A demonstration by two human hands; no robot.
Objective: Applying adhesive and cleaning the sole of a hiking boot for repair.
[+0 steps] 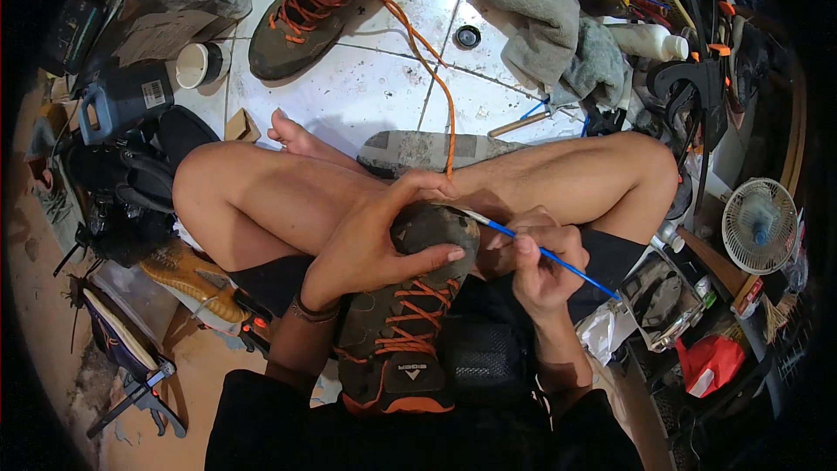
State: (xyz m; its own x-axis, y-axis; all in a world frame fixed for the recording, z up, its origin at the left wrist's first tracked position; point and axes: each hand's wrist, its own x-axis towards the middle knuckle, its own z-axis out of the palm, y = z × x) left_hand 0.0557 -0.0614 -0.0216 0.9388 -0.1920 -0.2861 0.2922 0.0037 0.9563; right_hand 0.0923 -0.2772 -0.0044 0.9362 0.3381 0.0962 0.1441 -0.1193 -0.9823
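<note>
A dark olive hiking shoe [366, 327] with orange laces lies in my lap, its toe pointing away from me. My left hand [370, 240] wraps round the toe, thumb across the top and fingers along the far side. In my right hand [547, 266] is a thin blue-handled paintbrush [571, 270], pinched between thumb and fingers. Its pale tip meets the toe's right edge, near the sole. What lies under the shoe is hidden. Beyond my crossed legs stands the matching shoe [301, 39], its long orange lace trailing toward me across the tiles.
A small round black cap [468, 37] and grey cloths [536, 26] lie on the white tiles. At right are a white bottle [649, 41], black clamps [689, 83] and a small fan [758, 225]. A white cup [200, 65] and a tan shoe [193, 281] are at left.
</note>
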